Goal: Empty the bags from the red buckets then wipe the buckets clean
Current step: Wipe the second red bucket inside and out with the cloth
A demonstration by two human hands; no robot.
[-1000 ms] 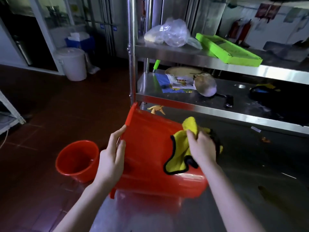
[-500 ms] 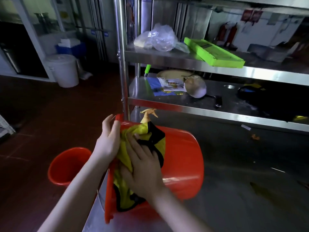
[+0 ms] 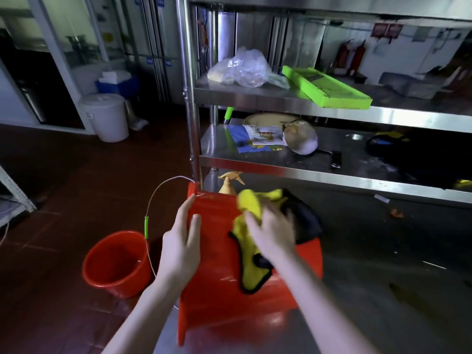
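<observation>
A red bucket (image 3: 217, 297) lies on its side on the steel table, its rim toward me and its wire handle (image 3: 150, 208) swung out to the left. My left hand (image 3: 181, 246) rests flat on the bucket's outer wall near the rim, fingers straight. My right hand (image 3: 273, 233) presses a yellow cloth with black edging (image 3: 249, 269) against the bucket's outside; the hand is blurred by motion. A second red bucket (image 3: 115, 261) stands upright on the floor to the left with nothing visible inside it.
A steel shelf rack (image 3: 306, 172) rises behind the table, carrying a clear plastic bag (image 3: 242, 69), a green tray (image 3: 327, 89), papers and a pan. A yellow spray bottle (image 3: 229, 182) stands behind the bucket. A white lidded bin (image 3: 107, 116) sits on the floor far left.
The bucket has turned so its side faces up again. My right hand with the cloth moved from the rim area to the outer wall, and my left hand shifted onto the wall.
</observation>
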